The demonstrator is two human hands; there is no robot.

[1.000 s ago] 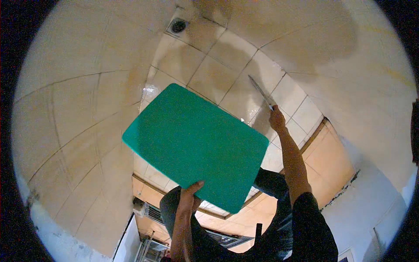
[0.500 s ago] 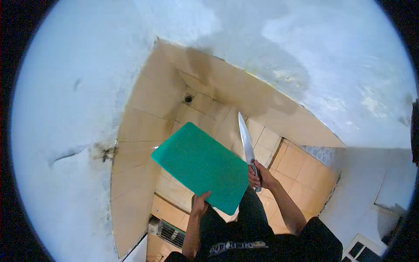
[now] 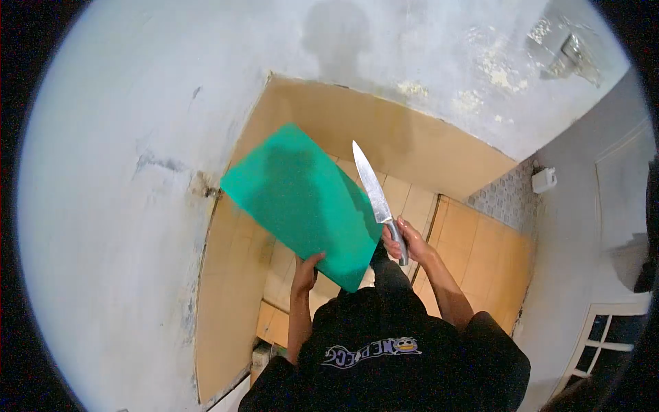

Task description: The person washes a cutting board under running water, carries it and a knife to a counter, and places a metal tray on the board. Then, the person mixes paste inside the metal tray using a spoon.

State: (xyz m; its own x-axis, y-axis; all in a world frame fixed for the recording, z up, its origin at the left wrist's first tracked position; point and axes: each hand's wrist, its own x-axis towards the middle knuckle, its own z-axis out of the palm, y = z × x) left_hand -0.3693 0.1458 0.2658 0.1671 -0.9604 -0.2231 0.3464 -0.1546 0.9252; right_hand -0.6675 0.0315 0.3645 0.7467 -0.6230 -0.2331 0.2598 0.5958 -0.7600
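Clamps fingers of left hand (image 3: pixel 305 276) on near edge of flat green rectangular board (image 3: pixel 295 199) | wraps right hand (image 3: pixel 412 243) round long-bladed silver metal knife (image 3: pixel 371 184), beside board | calls for firm grips, blade clear of left hand

Left hand (image 3: pixel 307 272) is partly hidden behind the green board (image 3: pixel 309 206), whose 10 o'clock edge looks kinda blurry; window (image 3: pixel 598 342) at 4 o'clock's cut off.

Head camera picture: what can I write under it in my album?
Left hand grips a green board; right hand holds a knife by its handle.
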